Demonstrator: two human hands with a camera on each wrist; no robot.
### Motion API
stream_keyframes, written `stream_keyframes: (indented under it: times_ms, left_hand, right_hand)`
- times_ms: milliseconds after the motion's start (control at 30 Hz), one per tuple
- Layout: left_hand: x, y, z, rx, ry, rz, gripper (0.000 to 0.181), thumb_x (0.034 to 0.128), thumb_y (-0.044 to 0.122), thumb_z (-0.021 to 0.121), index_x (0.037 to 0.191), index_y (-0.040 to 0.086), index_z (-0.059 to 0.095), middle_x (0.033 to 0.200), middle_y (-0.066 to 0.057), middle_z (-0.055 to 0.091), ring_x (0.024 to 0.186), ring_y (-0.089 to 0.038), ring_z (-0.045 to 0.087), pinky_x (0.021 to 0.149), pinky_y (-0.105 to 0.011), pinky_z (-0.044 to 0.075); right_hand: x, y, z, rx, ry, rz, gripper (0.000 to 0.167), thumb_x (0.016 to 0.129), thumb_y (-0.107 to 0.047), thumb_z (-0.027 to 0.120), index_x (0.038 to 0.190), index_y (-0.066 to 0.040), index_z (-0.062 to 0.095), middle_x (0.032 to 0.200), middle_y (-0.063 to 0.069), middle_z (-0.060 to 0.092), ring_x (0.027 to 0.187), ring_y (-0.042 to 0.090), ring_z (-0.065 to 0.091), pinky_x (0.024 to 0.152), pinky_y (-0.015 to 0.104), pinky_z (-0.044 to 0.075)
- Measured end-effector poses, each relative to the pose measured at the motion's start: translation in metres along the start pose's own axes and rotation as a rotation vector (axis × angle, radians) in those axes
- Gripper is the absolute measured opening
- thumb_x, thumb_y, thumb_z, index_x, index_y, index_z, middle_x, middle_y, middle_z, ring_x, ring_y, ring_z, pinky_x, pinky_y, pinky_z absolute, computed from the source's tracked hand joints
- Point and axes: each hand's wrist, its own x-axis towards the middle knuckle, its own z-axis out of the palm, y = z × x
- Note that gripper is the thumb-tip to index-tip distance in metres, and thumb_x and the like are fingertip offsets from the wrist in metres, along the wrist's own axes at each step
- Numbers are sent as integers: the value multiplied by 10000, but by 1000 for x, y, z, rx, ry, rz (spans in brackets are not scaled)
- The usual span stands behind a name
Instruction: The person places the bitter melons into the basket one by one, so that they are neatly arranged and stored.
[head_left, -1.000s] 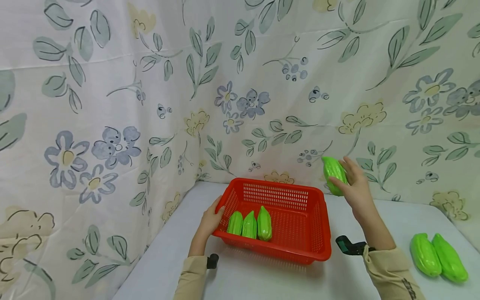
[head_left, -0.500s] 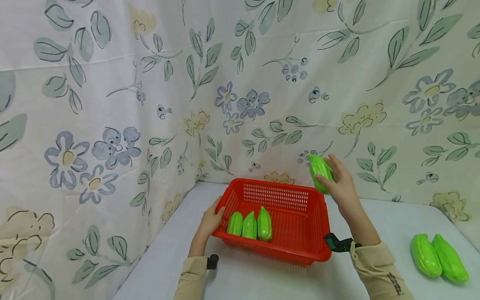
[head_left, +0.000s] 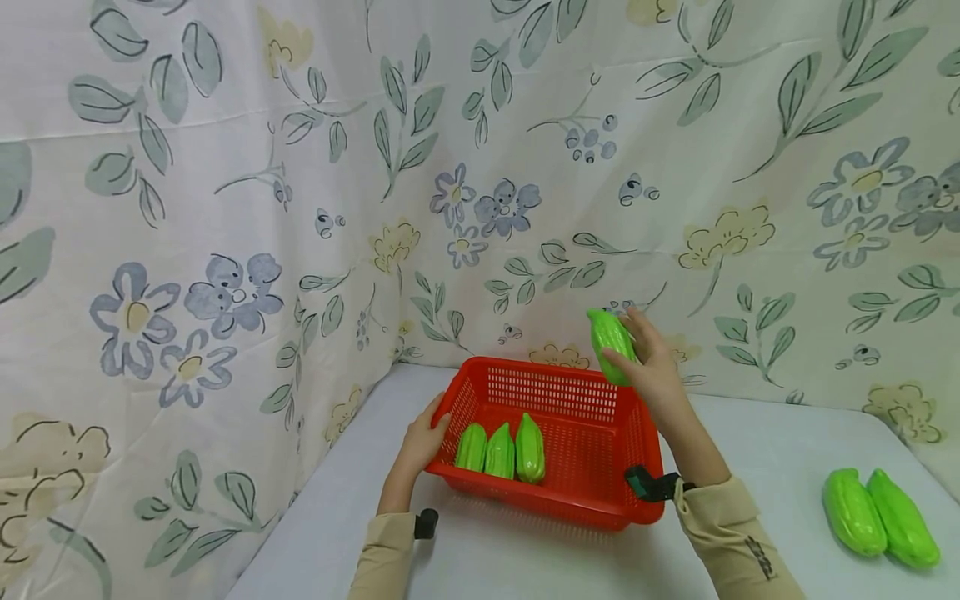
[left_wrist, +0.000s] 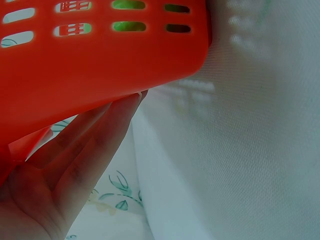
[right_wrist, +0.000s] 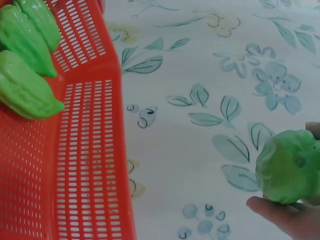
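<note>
**Holds green gourd aloft, grips red basket**

Pinches the gourd's ridged body between the thumb and bent fingers of the right hand — narrow tip up, leaning a little to the left in the head view. Holds it up in front of the basket's far right corner as seen from the head, yet well apart from the rim as seen from the right wrist. Clasps the basket's left end with the left hand, thumb at the rim and fingers reaching along the outside, touching the wall in the left wrist view.

Has three other gourds lying side by side inside the basket, gathered toward its left end, tips pointing to the far wall. Has two more gourds lying next to each other on the white table, well off to the right. Wears tan sleeves with a black wrist mount at each cuff — and faces a floral curtain, printed with green leaves, blue blossoms and pale yellow blooms.
</note>
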Motion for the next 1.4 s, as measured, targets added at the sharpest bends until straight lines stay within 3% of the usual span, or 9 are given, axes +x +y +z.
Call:
stream_keyframes:
  times_ms: [267,633,933,1400]
  left_hand:
    - [0,0,0,6,5,13,520,1015,233,492,1502,96,374,1356,-262,557,948,-292,609,735,-435,512]
    - [0,-3,0,-11,-3,10,525,1013,247,495,1505,111,373,1351,-258,561,910,-270,607,703,-400,512]
    - [0,-1,0,4,5,12,518,1014,240,495,1503,113,378,1354,-258,560,923,-281,604,741,-435,509]
    - [0,-2,0,4,-4,-3,524,1016,249,493,1509,125,369,1363,-253,554,915,-273,597,738,-427,506]
  right_hand:
    - [4,2,13,3,-17,-6,800,964,-165,608,1584,-208,103,1638,67,185,1488,350,215,1070,539,386]
    - [8,0,33,26,-49,0,774,969,-142,594,1582,-174,123,1630,117,203,1490,358,203,1127,543,318]
    - [11,6,46,60,-85,22,773,972,-117,582,1582,-155,107,1630,134,193,1469,394,239,1104,550,346]
    - [16,20,67,24,-87,59,748,963,-131,599,1572,-130,163,1617,144,231,1471,382,246,1105,546,350]
